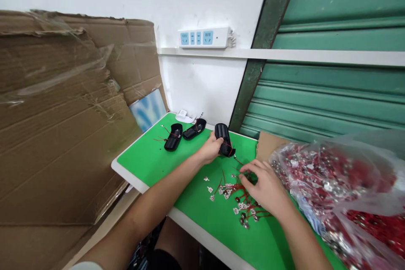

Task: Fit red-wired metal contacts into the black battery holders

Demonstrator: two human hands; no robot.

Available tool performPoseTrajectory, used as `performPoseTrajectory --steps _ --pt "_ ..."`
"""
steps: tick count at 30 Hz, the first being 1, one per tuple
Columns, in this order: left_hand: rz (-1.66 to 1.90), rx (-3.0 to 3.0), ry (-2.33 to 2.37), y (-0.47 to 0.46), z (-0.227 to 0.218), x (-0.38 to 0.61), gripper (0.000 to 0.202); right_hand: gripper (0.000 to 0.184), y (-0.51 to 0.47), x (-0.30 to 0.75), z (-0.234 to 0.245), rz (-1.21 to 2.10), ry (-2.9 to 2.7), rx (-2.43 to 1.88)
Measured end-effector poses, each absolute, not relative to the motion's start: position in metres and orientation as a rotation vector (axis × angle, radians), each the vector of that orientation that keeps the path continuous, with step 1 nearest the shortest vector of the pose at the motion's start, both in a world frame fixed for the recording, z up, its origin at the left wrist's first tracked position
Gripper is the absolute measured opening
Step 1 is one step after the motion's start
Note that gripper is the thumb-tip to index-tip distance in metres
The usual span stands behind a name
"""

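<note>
My left hand (211,148) is closed around a black plastic housing (222,134) with rounded hollows, held above the green tabletop. A thin red wire with a small metal end (235,157) sticks out of the housing's lower end toward my right hand (260,179). The thumb and index finger of that hand come together in a pinch at a thin red wire, just over a pile of metal contact pieces with red wires (226,190). Exactly how the fingertips grip it is hard to make out. Two similar black housings (173,137) (194,129), also wired, lie farther back.
A large clear plastic bag (335,177) full of wired metal contacts fills the right side. Cardboard (63,114) walls off the left. A white object (185,116) lies at the green table's (139,158) back edge, below a power strip (204,38) on a ledge.
</note>
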State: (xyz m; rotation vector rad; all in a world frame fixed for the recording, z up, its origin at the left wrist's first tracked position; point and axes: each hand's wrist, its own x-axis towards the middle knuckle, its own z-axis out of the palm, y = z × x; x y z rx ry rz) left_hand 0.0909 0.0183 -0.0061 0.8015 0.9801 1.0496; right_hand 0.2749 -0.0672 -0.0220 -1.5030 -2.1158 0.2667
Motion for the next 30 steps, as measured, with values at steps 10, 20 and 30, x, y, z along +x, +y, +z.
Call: performPoseTrajectory --steps 10,20,30 --pt "0.942 0.822 0.917 0.017 -0.005 0.088 0.038 0.013 -0.070 0.272 -0.034 0.021 -2.254 -1.566" --pt "0.488 0.887 0.614 0.007 -0.006 0.082 0.035 0.014 -0.063 0.287 -0.025 -0.301 -1.967 -1.534" --pt "0.537 0.845 0.482 0.002 -0.008 0.083 0.041 0.047 -0.060 0.274 -0.014 0.650 -1.118 -1.331"
